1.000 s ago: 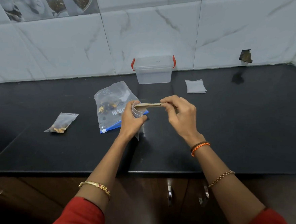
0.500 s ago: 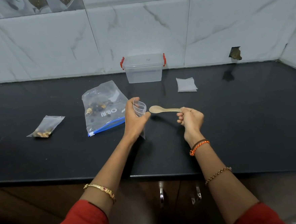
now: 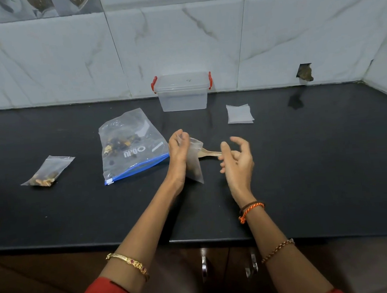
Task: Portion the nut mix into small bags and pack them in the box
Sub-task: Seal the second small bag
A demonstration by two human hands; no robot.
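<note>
Nearest the front edge of the desk [image 3: 305,184], two hands work side by side. The left hand [image 3: 177,152] pinches a small empty bag [image 3: 195,166] near its open top, and the bag hangs down from that grip. The right hand [image 3: 237,161] is just beside it, with its fingers loosely spread and curled around nothing. A wooden spoon [image 3: 208,153] lies between the two hands. Its long handle points toward the right hand and its bowl end hides behind the small bag. I cannot tell if the right hand touches the handle. The right hand is the nearer one to grab it.

A little farther back and to the left lies the big nut mix bag [image 3: 130,146], flat on the desk, its blue zip edge facing the front. Far toward the left edge rests one filled small bag [image 3: 46,171]. Toward the back, a pile of spare bags [image 3: 239,113] sits right of the middle. The clear box [image 3: 182,92] with red clips stands at the back edge, lid on, against the wall.

I think scooping nuts comes next.
</note>
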